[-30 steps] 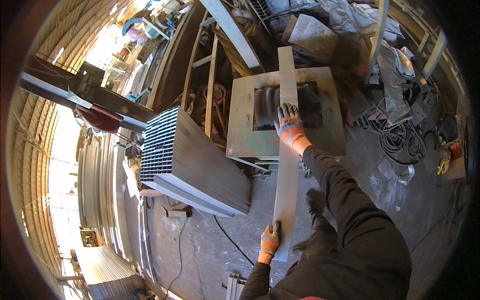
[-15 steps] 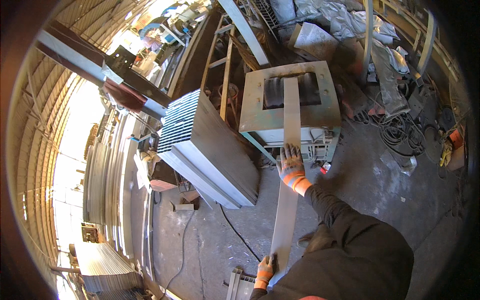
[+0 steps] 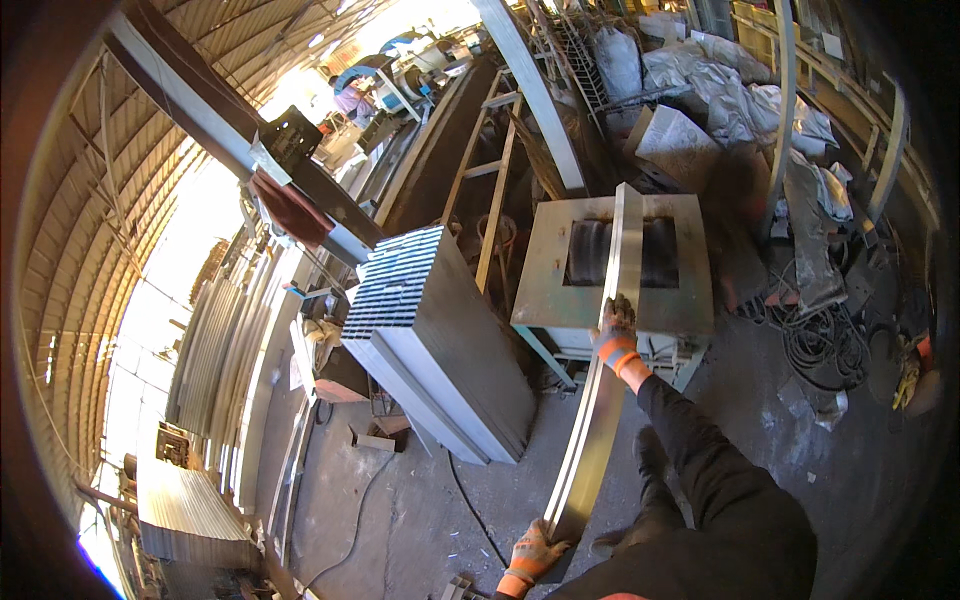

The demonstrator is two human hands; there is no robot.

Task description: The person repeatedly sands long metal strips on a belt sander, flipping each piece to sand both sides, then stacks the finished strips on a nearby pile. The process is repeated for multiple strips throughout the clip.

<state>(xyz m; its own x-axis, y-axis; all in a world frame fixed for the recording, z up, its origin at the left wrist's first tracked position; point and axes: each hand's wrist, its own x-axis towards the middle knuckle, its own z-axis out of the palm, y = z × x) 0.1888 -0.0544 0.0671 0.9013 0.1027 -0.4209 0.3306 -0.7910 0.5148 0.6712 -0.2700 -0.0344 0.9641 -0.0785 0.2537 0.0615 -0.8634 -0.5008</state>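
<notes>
A long metal channel (image 3: 590,425) runs lengthwise in front of me, tilted so its raised edges and shiny face show. My left hand (image 3: 535,552), in a grey and orange glove, grips the near end. Farther along, my right hand (image 3: 617,335), gloved alike, is closed on the channel near the front edge of a machine; its far fingers partly hide the metal. The channel's far end reaches over the top of that green-grey box-shaped machine (image 3: 545,270), across a dark roller opening (image 3: 655,250).
A tall stack of metal channels (image 3: 470,360) stands left of the machine. Coiled cables (image 3: 820,340) and scrap lie on the right. A black cable (image 3: 470,505) crosses the floor. Steel posts (image 3: 530,95) rise behind, and a person (image 3: 353,98) is far off, upper left.
The channel has rolled from lying flat to tilted, showing its raised edges. Its far end now reaches farther over the machine. My view has shifted, moving the scene down and right.
</notes>
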